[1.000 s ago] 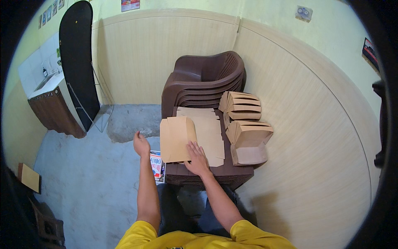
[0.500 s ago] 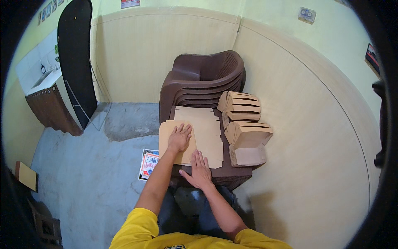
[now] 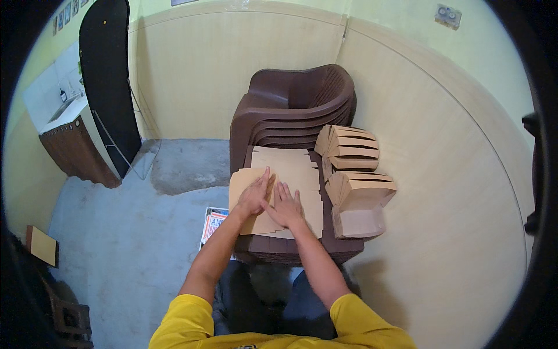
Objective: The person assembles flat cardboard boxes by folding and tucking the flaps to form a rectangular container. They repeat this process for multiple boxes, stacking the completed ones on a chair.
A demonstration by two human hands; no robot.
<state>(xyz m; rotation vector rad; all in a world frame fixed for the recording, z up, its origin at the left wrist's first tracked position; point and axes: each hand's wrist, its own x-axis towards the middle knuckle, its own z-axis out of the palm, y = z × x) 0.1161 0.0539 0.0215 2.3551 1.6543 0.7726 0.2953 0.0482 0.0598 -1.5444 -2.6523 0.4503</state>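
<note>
Brown-fronted sink counter [image 3: 70, 136] noted at far left, well apart from the work; printed carton [image 3: 213, 223] seen on the grey floor just beside the table. Left hand [image 3: 254, 196] found palm down on the flat cardboard blank [image 3: 244, 181], fingers straight, close together, gripping nothing. Blank found lying on the left part of the dark brown plastic table [image 3: 302, 251], its left edge overhanging, and overlapping the stack of flat blanks [image 3: 290, 166]. Right hand [image 3: 285, 206] found just beside the left, likewise flat on the cardboard, fingers narrowly spread, nothing held. Stacked brown plastic chairs [image 3: 296, 107] recorded behind the table. Two bundles of folded cardboard boxes [image 3: 357, 195] recorded at the right edge of the table, apart from both hands.

Step in hand judged as pressing or smoothing the top blank flat. Any fold or lift judged to call for a pinch at a free edge, with one palm kept down to stop the sheet from sliding off the overhang.
</note>
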